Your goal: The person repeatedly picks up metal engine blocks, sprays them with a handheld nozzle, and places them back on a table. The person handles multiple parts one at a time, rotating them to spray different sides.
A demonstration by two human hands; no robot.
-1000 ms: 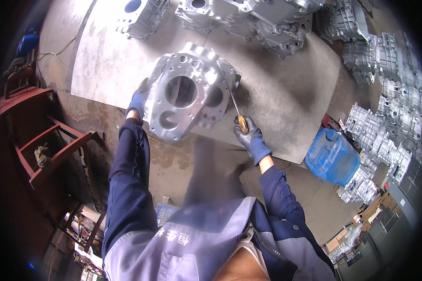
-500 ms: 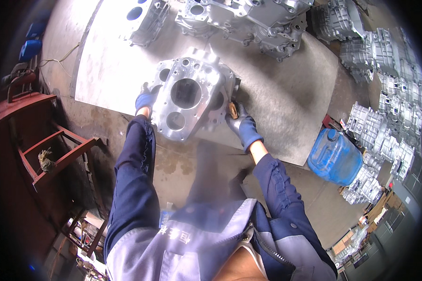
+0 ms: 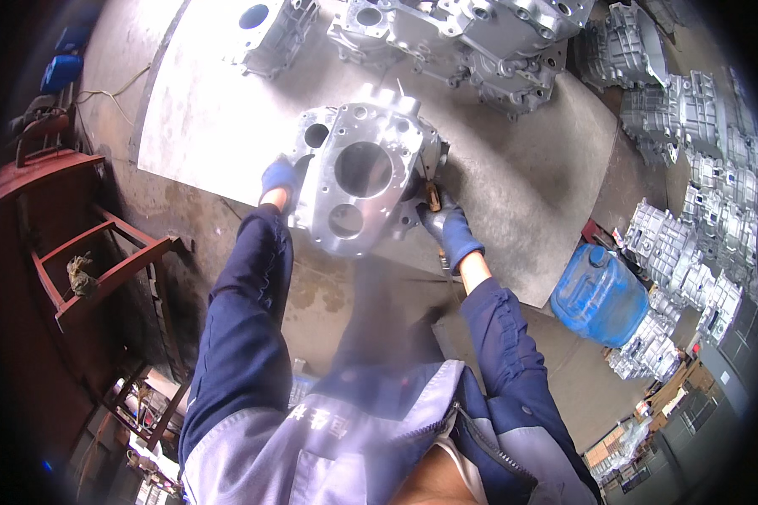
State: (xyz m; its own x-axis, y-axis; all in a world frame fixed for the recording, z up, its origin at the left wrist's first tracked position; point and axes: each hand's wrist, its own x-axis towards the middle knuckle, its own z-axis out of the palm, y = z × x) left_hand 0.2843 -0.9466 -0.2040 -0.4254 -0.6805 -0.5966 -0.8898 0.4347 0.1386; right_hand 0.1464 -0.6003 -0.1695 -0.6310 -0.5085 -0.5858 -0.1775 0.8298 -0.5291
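Note:
A silver cast-metal housing point(image 3: 333, 229) stands on the grey sheet-topped table, its machined face pierced by one large round hole and smaller ones. My left hand point(image 3: 280, 178), in a blue glove, grips its left edge, with the fingertips partly hidden behind the casting. At the housing's lower right side is my right hand point(image 3: 448, 225), also gloved. It is closed around a tool with a brown handle point(image 3: 433, 197). The thin far end of that tool points up along the housing's side, and its tip is not clearly visible.
More cast housings point(image 3: 514, 38) crowd the table's point(image 3: 547, 160) far side. A blue plastic jerrycan point(image 3: 600, 295) stands right of the table, near stacked castings point(image 3: 661, 240) on the floor. To the left is a red-brown metal frame point(image 3: 114, 278). A cable point(image 3: 109, 99) lies beyond it.
In the picture, the housing and both hands sit slightly further right; the surroundings shift a little too. The tool is more upright, and my right hand is lower along the housing's side.

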